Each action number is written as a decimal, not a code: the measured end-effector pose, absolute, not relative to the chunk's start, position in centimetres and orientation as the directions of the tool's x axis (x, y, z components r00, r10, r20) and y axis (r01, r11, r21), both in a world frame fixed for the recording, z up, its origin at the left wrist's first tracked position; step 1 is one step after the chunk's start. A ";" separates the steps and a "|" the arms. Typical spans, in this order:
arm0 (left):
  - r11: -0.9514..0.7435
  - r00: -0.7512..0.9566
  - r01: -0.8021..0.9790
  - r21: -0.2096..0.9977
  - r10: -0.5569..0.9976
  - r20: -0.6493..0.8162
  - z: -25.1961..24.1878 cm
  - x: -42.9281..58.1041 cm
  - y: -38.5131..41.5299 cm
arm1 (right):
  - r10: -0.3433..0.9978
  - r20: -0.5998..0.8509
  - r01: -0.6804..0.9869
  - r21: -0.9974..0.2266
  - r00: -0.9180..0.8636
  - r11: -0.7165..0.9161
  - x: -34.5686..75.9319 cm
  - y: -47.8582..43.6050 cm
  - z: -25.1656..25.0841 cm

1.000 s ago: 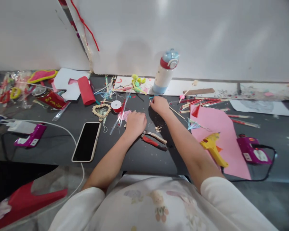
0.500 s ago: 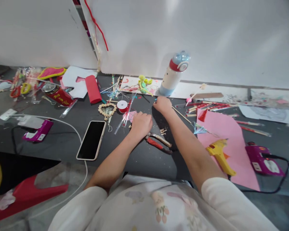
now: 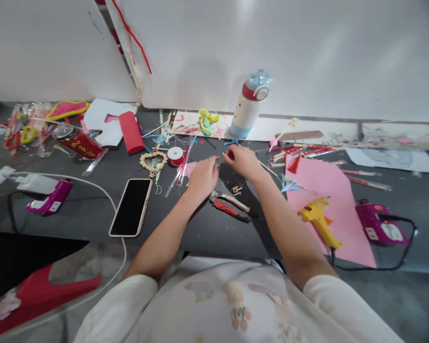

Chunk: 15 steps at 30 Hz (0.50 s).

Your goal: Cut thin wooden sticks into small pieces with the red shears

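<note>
My right hand (image 3: 240, 161) hovers above the dark table with its fingertips pinched together; a tiny pale tip shows at them, too small to name. Close by on the left, my left hand (image 3: 204, 176) has its fingers loosely stretched towards it, apart from it, and I see nothing held there. Pliers with red-lined handles (image 3: 230, 209) lie just below the left hand, their jaws partly hidden by it. Several short wooden stick pieces (image 3: 237, 190) are scattered between the hands and the pliers. A blue scrap (image 3: 230, 142) lies beyond the right fingertips.
A water bottle (image 3: 248, 107) stands behind the hands. To the left are a ribbon spool (image 3: 175, 155), a heart-shaped beaded frame (image 3: 153, 163), a phone (image 3: 131, 208) and a red can (image 3: 79, 142). A yellow glue gun (image 3: 320, 220) rests on pink paper (image 3: 346, 209) at right.
My left hand has lifted off the pliers, moved up and loosened from a curled shape. My right hand has drawn back slightly from the blue scrap, and the view has shifted a little.
</note>
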<state>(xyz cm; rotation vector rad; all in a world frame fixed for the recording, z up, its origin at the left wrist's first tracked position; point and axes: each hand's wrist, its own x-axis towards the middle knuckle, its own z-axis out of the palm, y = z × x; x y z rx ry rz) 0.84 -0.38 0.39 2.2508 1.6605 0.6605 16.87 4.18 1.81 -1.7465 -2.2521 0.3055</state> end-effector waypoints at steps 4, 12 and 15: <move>-0.370 0.274 0.752 0.546 0.928 0.252 0.2 1.1 -0.5 | 0.945 0.146 0.805 -0.497 -0.292 0.325 18.1 1.6 2.0; -0.508 0.434 0.766 0.394 0.861 0.266 0.1 1.5 -0.9 | 0.928 0.242 0.614 -0.697 -0.284 0.370 19.6 -1.2 0.7; -0.554 0.472 0.745 0.370 0.831 0.294 0.3 1.5 -1.1 | 0.939 0.250 0.534 -0.774 -0.237 0.341 20.0 -1.5 0.0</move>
